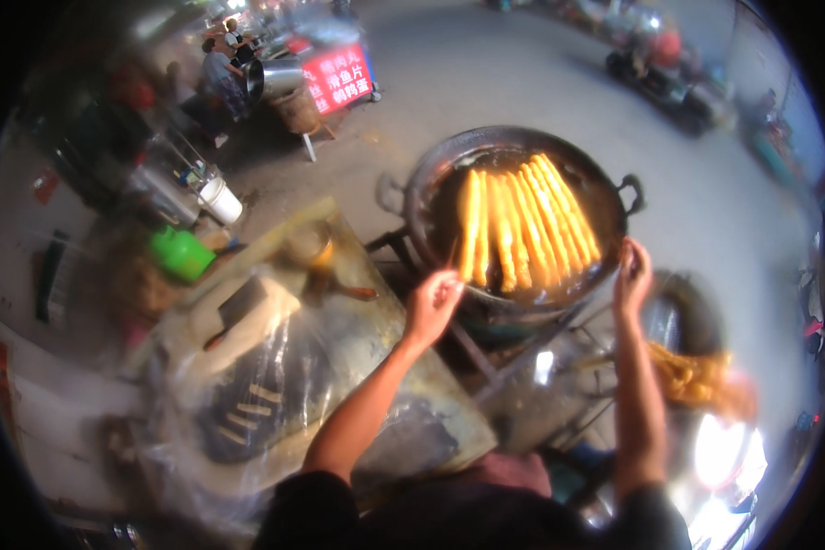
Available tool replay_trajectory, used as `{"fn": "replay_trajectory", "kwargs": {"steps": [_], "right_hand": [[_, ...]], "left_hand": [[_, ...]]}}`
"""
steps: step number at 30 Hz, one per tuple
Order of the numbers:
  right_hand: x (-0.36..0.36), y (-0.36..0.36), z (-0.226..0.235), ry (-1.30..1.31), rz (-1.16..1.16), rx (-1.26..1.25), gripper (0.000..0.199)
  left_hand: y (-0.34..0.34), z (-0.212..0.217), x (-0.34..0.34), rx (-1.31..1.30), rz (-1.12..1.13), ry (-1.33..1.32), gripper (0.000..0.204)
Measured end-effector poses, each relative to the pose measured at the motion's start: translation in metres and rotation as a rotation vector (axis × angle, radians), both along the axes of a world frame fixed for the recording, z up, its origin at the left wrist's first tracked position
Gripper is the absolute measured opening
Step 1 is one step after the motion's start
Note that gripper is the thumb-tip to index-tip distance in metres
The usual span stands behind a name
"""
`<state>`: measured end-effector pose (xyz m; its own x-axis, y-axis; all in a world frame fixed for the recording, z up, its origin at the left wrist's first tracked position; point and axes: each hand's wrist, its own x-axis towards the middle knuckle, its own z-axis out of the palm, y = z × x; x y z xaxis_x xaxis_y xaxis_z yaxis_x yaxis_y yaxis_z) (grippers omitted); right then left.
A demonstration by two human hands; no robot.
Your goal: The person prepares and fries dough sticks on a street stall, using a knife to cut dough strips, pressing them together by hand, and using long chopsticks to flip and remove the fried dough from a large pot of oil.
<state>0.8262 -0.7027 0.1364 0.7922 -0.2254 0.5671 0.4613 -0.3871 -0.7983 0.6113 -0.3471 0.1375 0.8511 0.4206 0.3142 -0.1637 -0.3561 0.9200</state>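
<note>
Several long golden fried dough sticks (525, 225) lie side by side in dark oil inside a black two-handled wok (419, 195). My left hand (433, 304) is closed at the wok's near left rim, beside the leftmost dough stick. A thin dark line rises from its fingers, too blurred to name. At the near right rim, below the right loop handle, my right hand (632, 275) is closed with the fingers pointing up. What it holds, if anything, cannot be made out.
Left of the wok stands a worktable (353, 266) with plastic sheeting, a dough slab (264, 330), a dark flat blade and several small dough strips (252, 411). More fried dough (692, 376) is piled at my right. Farther off are a white bucket (220, 200) and a red sign (337, 79).
</note>
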Motion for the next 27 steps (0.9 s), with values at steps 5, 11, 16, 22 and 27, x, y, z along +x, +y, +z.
{"fn": "replay_trajectory", "kwargs": {"steps": [5, 11, 16, 22, 27], "right_hand": [[0.033, -0.035, -0.043, -0.094, 0.005, -0.112, 0.018], [-0.014, -0.010, -0.017, 0.217, 0.087, 0.007, 0.029], [-0.025, -0.025, -0.003, 0.278, 0.154, 0.252, 0.024], [-0.015, -0.016, 0.001, 0.071, 0.062, 0.260, 0.017], [-0.020, 0.002, 0.013, 0.095, 0.093, 0.296, 0.014]], "left_hand": [[-0.007, -0.009, 0.006, 0.108, 0.069, -0.030, 0.022], [-0.008, -0.018, 0.014, -0.022, 0.137, 0.011, 0.031], [-0.012, -0.021, 0.034, 0.088, 0.143, 0.040, 0.029], [-0.014, -0.020, 0.037, 0.132, 0.078, 0.008, 0.009], [-0.016, -0.016, 0.042, 0.158, 0.051, -0.012, 0.019]]}}
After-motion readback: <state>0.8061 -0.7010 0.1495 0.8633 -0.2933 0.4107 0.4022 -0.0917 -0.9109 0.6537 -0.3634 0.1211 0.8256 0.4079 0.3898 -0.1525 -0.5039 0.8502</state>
